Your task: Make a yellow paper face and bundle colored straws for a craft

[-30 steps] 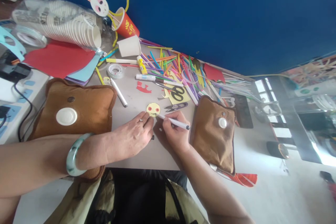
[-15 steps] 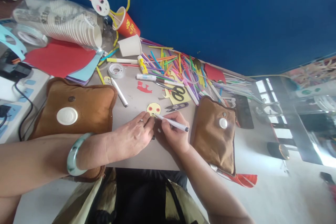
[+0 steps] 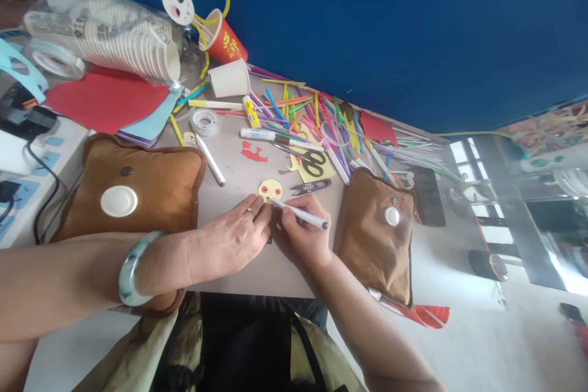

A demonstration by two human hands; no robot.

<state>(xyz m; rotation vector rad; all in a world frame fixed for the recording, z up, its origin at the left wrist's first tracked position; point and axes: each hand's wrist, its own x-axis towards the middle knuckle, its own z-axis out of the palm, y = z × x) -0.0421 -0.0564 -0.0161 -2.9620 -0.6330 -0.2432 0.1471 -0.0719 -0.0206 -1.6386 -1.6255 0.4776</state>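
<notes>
Here's the head view, and the right hand (image 3: pixel 307 229) has its fingers clamped round the white pen (image 3: pixel 309 217), the tip shifted left from the right edge of the red-eyed yellow paper face (image 3: pixel 271 186) 1 second ago to the middle of its lower part now! The left hand (image 3: pixel 234 234) hasn't budged, fingers close together at the face's lower left edge; whether they pinch it, I can't tell. The face lies on the bench (image 3: pixel 285 275), snips (image 3: pixel 316 186) just beside it, black-handled scissors (image 3: pixel 314 163) farther back, both unmoved
</notes>
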